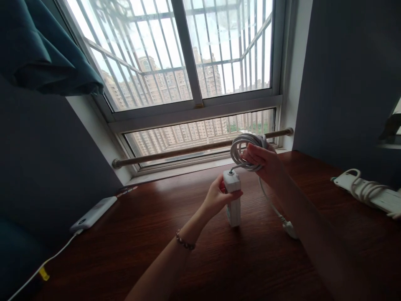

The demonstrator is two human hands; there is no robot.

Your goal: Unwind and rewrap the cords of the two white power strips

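My left hand (221, 196) is wrapped round a white power strip (233, 209), which is tilted on end above the brown wooden surface. From the strip's upper end runs a pale cord, gathered into a coil (239, 152) of several loops. Closed on that coil is my right hand (258, 158), higher and to the right of the left one. A length of cord hangs below the right hand and ends in a white plug (290, 229), low beside my right forearm. The palm side of the right hand's grip is partly hidden.
On the right lies another white power strip (380, 198) with its cord wound round it. A white power bank (94, 215) with a cable sits at the left, near a yellow tag (44, 274). Behind are a rail (188, 152), a barred window and a teal curtain (46, 54).
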